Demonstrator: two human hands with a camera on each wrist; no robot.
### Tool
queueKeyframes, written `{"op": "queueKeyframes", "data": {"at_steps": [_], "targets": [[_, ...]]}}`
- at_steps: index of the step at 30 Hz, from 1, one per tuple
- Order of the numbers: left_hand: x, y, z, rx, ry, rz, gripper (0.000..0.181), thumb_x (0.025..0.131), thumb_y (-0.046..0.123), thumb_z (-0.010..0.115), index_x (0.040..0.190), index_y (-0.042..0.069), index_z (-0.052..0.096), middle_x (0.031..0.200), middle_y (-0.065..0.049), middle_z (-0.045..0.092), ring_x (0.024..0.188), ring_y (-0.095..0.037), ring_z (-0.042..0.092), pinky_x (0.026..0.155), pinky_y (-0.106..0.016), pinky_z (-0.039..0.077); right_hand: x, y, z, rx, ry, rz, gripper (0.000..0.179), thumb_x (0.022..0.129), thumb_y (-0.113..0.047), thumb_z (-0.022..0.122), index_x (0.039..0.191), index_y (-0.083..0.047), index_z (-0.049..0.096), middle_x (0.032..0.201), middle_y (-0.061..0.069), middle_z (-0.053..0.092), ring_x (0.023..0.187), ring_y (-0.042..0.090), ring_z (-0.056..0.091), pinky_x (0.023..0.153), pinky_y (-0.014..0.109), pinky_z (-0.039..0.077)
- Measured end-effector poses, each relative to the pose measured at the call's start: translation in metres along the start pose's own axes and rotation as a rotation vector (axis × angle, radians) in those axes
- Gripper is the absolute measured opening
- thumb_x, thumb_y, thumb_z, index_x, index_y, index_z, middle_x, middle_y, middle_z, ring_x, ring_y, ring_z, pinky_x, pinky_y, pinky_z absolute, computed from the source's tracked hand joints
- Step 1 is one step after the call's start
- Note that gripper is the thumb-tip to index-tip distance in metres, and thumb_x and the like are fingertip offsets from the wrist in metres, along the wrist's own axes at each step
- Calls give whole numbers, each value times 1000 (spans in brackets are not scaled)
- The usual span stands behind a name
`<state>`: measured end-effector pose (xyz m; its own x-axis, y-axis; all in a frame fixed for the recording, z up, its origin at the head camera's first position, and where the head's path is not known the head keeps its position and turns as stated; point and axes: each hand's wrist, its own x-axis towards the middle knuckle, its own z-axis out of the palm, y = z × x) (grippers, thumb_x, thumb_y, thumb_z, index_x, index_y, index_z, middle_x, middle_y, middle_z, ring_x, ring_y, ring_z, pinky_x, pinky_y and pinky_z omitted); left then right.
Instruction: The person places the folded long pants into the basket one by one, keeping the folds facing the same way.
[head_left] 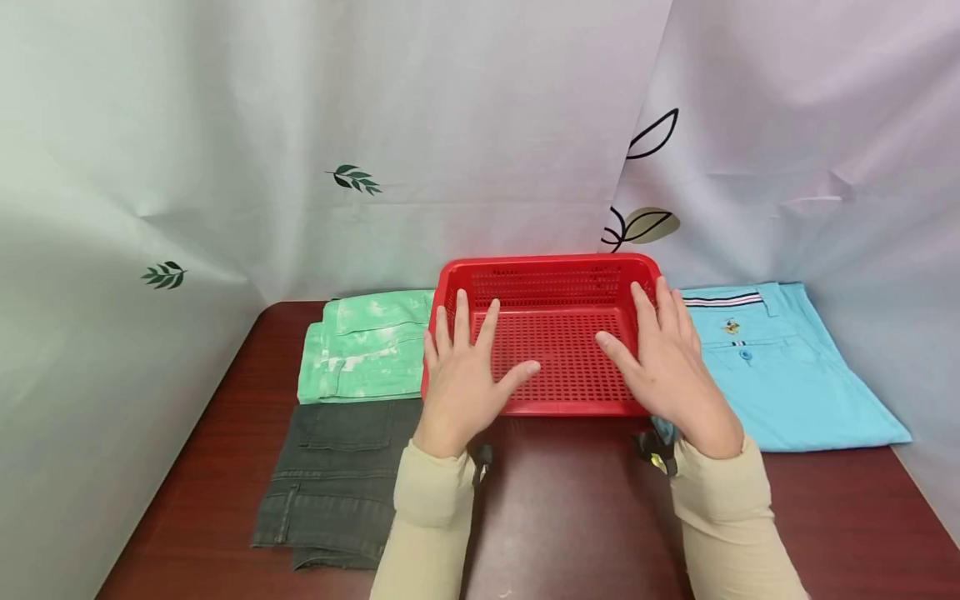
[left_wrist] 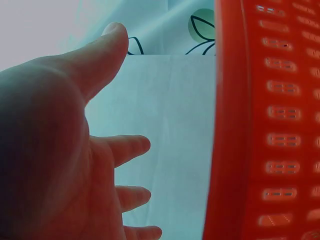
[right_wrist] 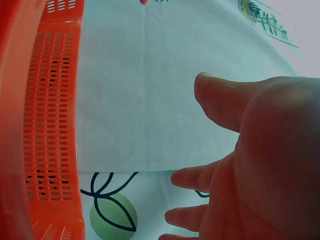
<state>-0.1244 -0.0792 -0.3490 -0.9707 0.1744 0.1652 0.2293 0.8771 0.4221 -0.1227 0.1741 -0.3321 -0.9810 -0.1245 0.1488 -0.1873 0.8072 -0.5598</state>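
Since both hands hang over the two short ends of the red rectangular plastic basket [head_left: 573, 408], the step in hand looks like steadying or placing it, and it calls for an even touch on both sides. The left hand [head_left: 465, 377] is released, fingers spread and thumb out; the right hand [head_left: 670, 371] is likewise released, fingers straight, grasping nothing. Both wrist views show a gap between the hand and the basket's rim.

The basket rests at the far middle of the dark red-brown wooden table [head_left: 570, 517], close to the pale patterned cloth backdrop [head_left: 487, 108]. Any adjustment would best be made with both palms at equal height, fingers under the rim and thumbs on top, so that neither end tips or swings.

Care is needed on the left, where the folded green-and-white cotton garment [head_left: 378, 346] lies right against the basket; a sideways push could ruck it. Nearer, the folded dark grey denim trousers [head_left: 345, 467] lie beside the left sleeve, which could brush them. On the right, the folded light blue cloth trousers [head_left: 802, 375] reach behind the right hand, so whether they touch the basket cannot be told.
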Motion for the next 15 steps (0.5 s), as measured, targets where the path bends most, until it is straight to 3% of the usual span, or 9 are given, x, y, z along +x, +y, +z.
{"op": "queueKeyframes", "data": {"at_steps": [15], "targets": [[-1,11,6,-38,-17,33,95,88,68,61,162,25,22,169,-10,-3,152,-42,-2,119,-63,3,-2,11,-8,0,-7,3,85,101,-46,51,161,-3,8,165,24,-5,149,49,-3,108,77,10]]}}
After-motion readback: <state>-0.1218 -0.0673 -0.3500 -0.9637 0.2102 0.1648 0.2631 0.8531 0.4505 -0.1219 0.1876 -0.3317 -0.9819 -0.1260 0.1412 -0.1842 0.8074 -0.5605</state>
